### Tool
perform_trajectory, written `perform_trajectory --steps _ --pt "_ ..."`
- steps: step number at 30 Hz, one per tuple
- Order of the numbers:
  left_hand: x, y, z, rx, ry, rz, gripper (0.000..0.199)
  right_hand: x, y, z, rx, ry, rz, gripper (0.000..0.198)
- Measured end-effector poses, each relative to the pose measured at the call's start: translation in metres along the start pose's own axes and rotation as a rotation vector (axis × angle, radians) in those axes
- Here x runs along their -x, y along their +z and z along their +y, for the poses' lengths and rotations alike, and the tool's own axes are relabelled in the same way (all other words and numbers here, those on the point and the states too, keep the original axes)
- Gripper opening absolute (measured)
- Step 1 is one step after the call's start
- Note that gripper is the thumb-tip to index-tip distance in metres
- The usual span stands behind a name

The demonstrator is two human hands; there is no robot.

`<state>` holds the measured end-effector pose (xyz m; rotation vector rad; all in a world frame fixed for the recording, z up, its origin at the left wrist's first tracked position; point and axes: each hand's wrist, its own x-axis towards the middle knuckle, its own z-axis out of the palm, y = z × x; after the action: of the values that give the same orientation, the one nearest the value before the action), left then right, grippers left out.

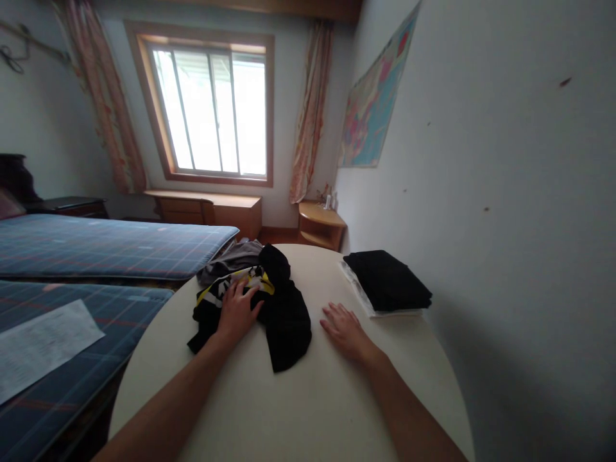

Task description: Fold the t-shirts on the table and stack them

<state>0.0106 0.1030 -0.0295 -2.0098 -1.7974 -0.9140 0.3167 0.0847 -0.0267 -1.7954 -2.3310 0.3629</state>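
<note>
A crumpled black garment (291, 321) with a yellow and white print lies on the left half of the round white table (308, 410). My left hand (239, 308) rests on its printed part, fingers spread. Flat on the tabletop, my right hand (344, 328) has its fingers stretched out and holds nothing. It lies between the garment and a neat stack of folded black cloth (387, 281), apart from both. Something white and flat shows under that stack. Behind the black garment sits a grey cloth (231, 262), partly covered.
Beds with blue plaid mattresses (110, 247) stand left of the table, with a printed paper sheet (48, 346) on the nearer one. A white wall (520, 269) runs close along the right. A wooden corner cabinet (320, 218) stands beyond the table.
</note>
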Motion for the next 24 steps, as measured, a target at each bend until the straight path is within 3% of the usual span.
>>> perform_trajectory --steps 3,8,13,15,17,20,24 --pt "0.0 -0.002 0.002 0.01 0.024 -0.068 0.018 0.0 0.001 0.0 -0.012 0.003 0.007 0.055" --pt "0.01 -0.021 0.044 0.273 0.137 -0.205 0.024 0.0 -0.001 -0.005 -0.111 -0.02 0.083 0.05" --pt "0.033 -0.04 0.085 0.536 0.466 -0.368 0.023 0.007 -0.018 -0.017 -0.366 -0.099 0.272 0.055" --pt "0.037 -0.043 0.09 0.603 0.501 -0.368 0.021 0.01 -0.024 -0.02 -0.442 -0.141 0.283 0.058" --pt "0.036 -0.041 0.088 0.658 0.395 -0.302 0.019 0.013 -0.027 -0.019 -0.475 -0.234 0.224 0.056" --pt "0.026 -0.034 0.077 0.727 0.096 -0.175 0.02 0.016 -0.026 -0.019 -0.465 -0.368 0.128 0.053" --pt "0.01 -0.023 0.057 0.765 -0.184 -0.062 0.025 0.015 -0.021 -0.023 -0.392 -0.422 0.151 0.049"
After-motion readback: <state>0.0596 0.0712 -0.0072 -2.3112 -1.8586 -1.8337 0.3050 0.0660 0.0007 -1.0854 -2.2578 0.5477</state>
